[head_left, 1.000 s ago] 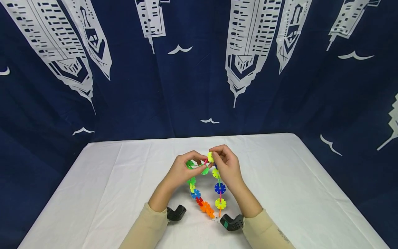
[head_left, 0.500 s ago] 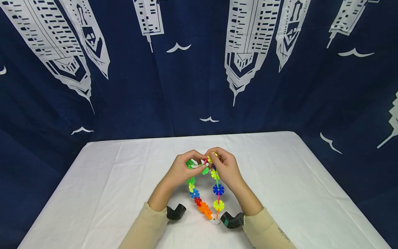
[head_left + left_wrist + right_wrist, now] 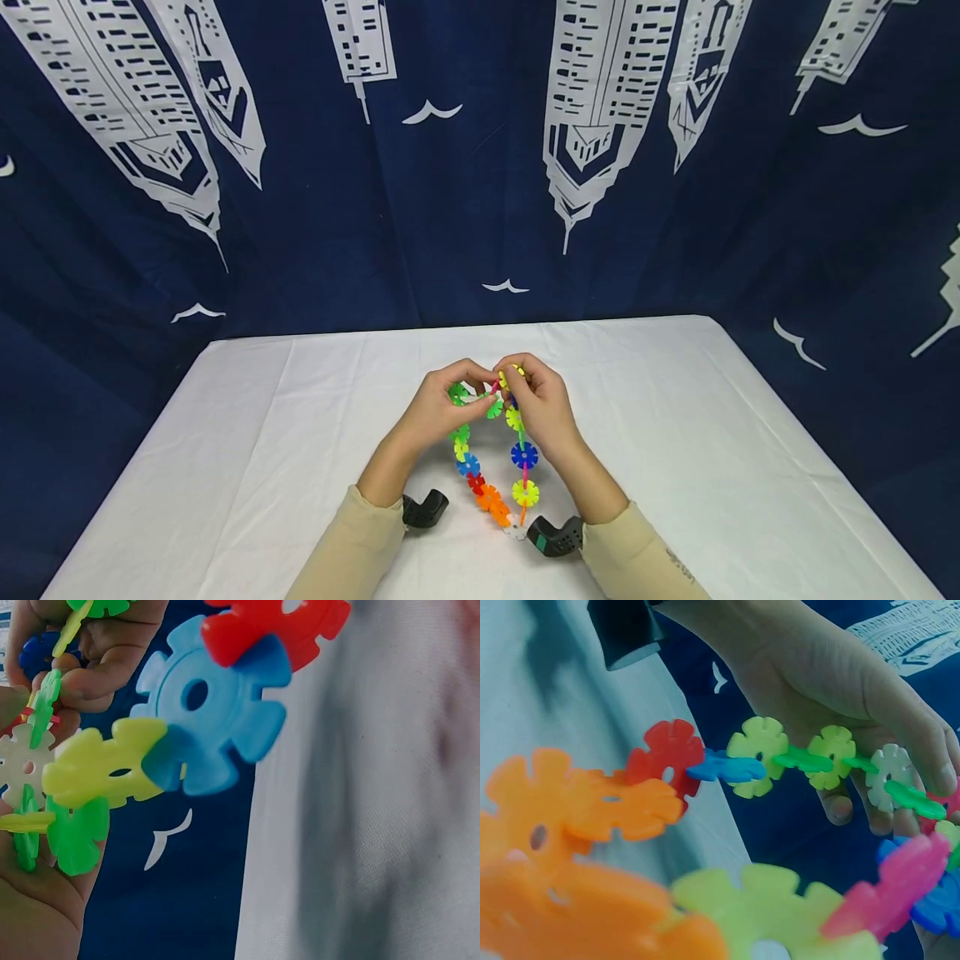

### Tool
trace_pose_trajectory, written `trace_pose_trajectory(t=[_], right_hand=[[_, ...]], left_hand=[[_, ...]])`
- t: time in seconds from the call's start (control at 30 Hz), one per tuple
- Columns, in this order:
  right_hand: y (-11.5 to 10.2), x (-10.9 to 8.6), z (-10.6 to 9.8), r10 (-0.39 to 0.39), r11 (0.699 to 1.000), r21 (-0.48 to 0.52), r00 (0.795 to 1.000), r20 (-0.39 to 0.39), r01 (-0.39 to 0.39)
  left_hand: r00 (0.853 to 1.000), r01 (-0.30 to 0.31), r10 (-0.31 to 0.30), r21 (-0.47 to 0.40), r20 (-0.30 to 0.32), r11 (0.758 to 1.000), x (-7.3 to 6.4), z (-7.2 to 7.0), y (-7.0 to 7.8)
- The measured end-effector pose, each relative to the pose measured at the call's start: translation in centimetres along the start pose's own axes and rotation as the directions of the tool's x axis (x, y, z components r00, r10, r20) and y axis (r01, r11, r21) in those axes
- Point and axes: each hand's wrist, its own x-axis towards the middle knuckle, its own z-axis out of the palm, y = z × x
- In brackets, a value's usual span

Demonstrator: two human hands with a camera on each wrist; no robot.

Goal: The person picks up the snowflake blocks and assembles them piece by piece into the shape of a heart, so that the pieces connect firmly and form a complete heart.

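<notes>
A closed-looking loop of notched flower-shaped plastic discs hangs between the two hands in the head view. My left hand (image 3: 442, 404) pinches a pink disc (image 3: 494, 387) at the loop's top. Beside it, my right hand (image 3: 542, 404) pinches a yellow disc (image 3: 506, 380), partly covered by its fingers. Down the right side run a dark blue disc (image 3: 524, 455) and another yellow disc (image 3: 526, 492). On the left side are light blue (image 3: 196, 697), red (image 3: 671, 754) and orange discs (image 3: 489, 498). A white disc (image 3: 514, 528) marks the bottom. The exact joint between the fingertips is hidden.
A white cloth (image 3: 300, 467) covers the table. Behind its far edge hangs a dark blue curtain (image 3: 465, 208) with white building prints. Black wrist cameras, left (image 3: 425, 509) and right (image 3: 555, 536), stick out inward near the sleeves, close to the loop's lower end.
My right hand has shifted slightly left, its fingers covering more of the yellow disc. The loop's right side and bottom have swung a little left. My left hand stays nearly still.
</notes>
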Motion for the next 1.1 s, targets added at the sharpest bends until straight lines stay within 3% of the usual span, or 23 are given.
trace_pose_trajectory(t=[0.2,0.63,1.1], right_hand=[[0.3,0.0,0.0,0.022,0.999,0.025,1.0,-0.018,-0.022],[0.1,0.8,-1.8,-0.06,0.996,-0.06,0.989,0.139,0.069],[-0.1,0.9,-2.3,-0.037,0.991,-0.118,0.981,0.191,0.06]], left_hand=[[1.0,-0.007,0.007,0.007,0.007,1.0,0.0,0.1,-0.1],[1.0,0.003,-0.003,-0.013,0.03,1.0,-0.1,0.2,-0.2],[0.994,-0.095,0.093,0.039,0.054,0.995,-0.1,0.3,0.1]])
